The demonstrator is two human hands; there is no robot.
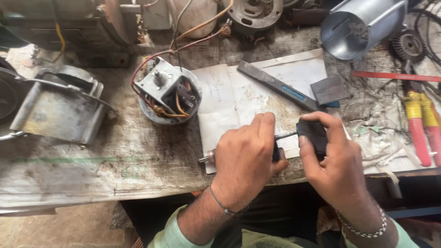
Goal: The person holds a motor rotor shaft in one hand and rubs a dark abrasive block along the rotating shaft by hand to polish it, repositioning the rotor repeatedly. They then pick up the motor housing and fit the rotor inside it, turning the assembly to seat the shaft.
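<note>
Head view: the left hand (245,156) is clenched around a metal shaft (285,135) whose end pokes out at its left, steadying it over the paper sheets (257,96) at the near worktop (115,156) edge. The right hand (333,160) grips a black block (313,135) fitted on the shaft's right end. A small wired motor (169,92) sits far left; a flat file (275,85) lies beyond.
</note>
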